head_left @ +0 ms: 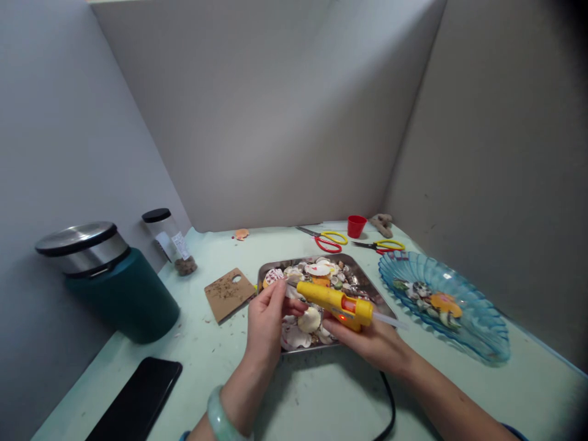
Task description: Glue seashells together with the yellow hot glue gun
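My right hand [367, 340] grips a yellow hot glue gun [337, 301] over a metal tray [362, 269] full of seashells, its nozzle pointing left. A clear glue stick juts out of the gun's back end. My left hand [269, 318] pinches a small shell [274, 277] right at the gun's tip, fingers closed on it. A black cord [390, 404] runs from the gun toward me.
A blue glass dish [478, 331] holding several shells sits to the right. Two pairs of scissors [328, 239] [386, 246] and a red cup [356, 226] lie behind the tray. A cardboard piece [228, 294], jar [172, 242], teal bin [110, 282] and black phone [138, 398] stand left.
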`<state>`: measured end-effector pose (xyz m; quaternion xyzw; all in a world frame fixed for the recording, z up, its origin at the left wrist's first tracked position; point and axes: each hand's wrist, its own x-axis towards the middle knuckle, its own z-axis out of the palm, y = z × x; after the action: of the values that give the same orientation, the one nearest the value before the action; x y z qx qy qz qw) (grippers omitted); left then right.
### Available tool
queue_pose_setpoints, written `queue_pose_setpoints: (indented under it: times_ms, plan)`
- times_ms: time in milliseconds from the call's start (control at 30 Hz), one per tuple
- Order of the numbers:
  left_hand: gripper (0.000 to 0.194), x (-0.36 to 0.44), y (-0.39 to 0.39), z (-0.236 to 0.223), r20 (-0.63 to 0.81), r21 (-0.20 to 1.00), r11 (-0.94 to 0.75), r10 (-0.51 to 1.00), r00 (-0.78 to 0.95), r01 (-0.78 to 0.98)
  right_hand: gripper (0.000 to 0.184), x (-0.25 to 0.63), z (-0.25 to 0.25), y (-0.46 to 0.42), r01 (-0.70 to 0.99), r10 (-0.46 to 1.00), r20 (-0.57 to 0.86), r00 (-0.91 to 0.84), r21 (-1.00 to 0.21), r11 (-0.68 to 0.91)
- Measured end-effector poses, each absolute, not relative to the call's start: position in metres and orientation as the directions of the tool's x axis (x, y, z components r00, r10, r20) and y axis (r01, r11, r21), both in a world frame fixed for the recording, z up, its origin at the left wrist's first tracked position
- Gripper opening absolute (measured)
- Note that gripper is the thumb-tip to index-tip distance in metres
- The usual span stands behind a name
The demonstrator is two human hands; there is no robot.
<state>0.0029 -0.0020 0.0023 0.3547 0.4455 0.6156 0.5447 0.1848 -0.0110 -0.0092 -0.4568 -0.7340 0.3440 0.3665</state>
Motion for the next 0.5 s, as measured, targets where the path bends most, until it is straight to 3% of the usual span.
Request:
queue_pose_setpoints:
  times_ms: [500]
  plan:
    - [0.039,0.0003,-0.0004,-0.0034,-0.054,0.935,-0.017,0.980,-0.191,-0.354,0.024,0.1822,-0.0026,-0.0116,0.369,0.928,0.250,-0.276,-0.864,0.343]
